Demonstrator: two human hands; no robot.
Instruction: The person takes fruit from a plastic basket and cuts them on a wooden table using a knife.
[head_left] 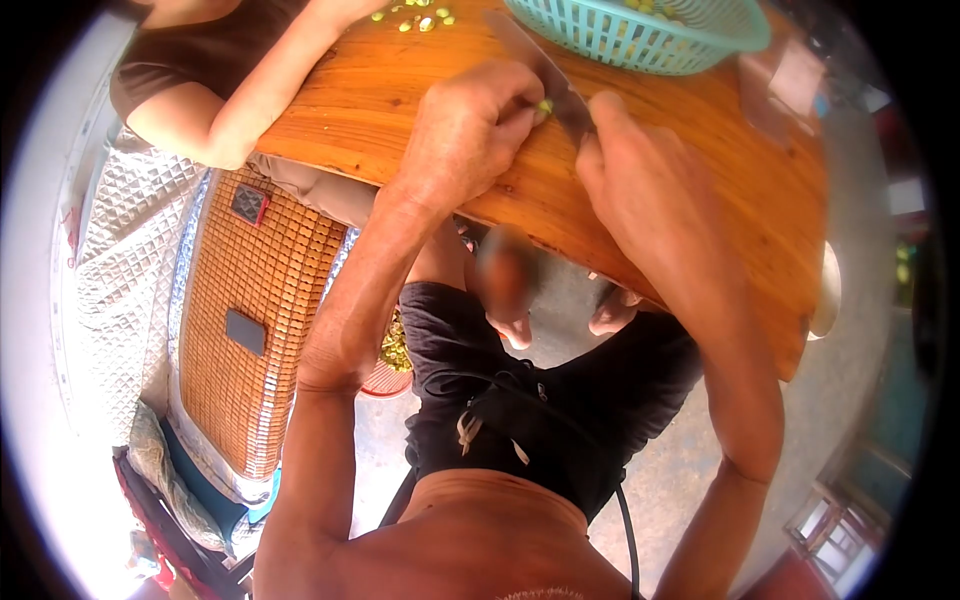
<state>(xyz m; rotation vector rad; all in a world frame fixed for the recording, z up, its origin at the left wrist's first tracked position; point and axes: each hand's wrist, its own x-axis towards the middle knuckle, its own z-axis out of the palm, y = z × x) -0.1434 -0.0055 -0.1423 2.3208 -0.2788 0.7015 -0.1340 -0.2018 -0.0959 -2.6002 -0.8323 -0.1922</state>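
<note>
Pinched in the fingers of my left hand is a small green-yellow piece, mostly covered by the fingertips, over the wooden table. My right hand is closed around the handle of a knife. Its broad blade slants up and left, close beside the green piece; whether they touch I cannot tell. Several cut green and pale pieces lie on the table at the top. Behind the knife stands a turquoise plastic basket with more such pieces inside.
At upper left another person's arm leans on the table. A red basket of green scraps sits on the floor by my left leg. A bench with a woven bead mat holds two dark flat objects. Pale papers lie at upper right.
</note>
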